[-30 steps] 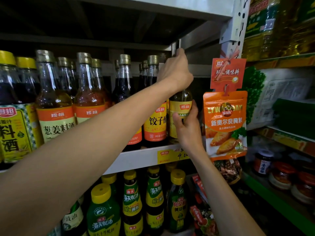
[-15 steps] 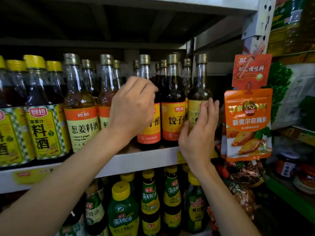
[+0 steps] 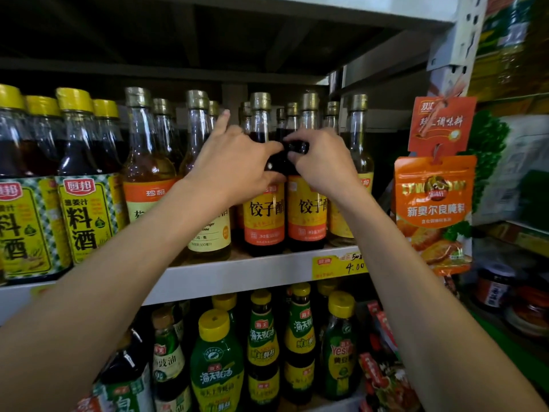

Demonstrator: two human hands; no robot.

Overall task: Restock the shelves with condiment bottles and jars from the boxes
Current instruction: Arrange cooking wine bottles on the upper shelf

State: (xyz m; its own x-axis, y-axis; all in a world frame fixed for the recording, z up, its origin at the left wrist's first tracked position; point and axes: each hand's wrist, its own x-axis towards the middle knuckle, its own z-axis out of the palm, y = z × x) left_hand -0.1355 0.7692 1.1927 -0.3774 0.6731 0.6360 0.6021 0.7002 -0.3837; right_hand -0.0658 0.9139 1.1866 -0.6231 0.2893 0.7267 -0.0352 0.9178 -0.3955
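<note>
Two dark vinegar bottles with orange-and-yellow labels stand side by side at the front of the middle shelf [image 3: 237, 275]. My left hand [image 3: 234, 165] grips the shoulder of the left vinegar bottle [image 3: 263, 217], its index finger pointing up. My right hand [image 3: 325, 163] grips the shoulder of the right vinegar bottle [image 3: 307, 215]. The two thumbs almost meet between the bottle necks. To the right of my right hand stands a gold-capped bottle [image 3: 358, 138], partly hidden by my wrist.
Amber gold-capped bottles [image 3: 148, 162] and yellow-capped cooking wine bottles [image 3: 84, 203] fill the shelf's left side. Orange seasoning packets [image 3: 433, 203] hang at the right post. Green-labelled sauce bottles [image 3: 217, 367] crowd the lower shelf. Jars [image 3: 493, 289] sit at right.
My left hand moved right from the amber bottles onto the left vinegar bottle. My right hand left the rightmost bottle and moved up-left onto the right vinegar bottle.
</note>
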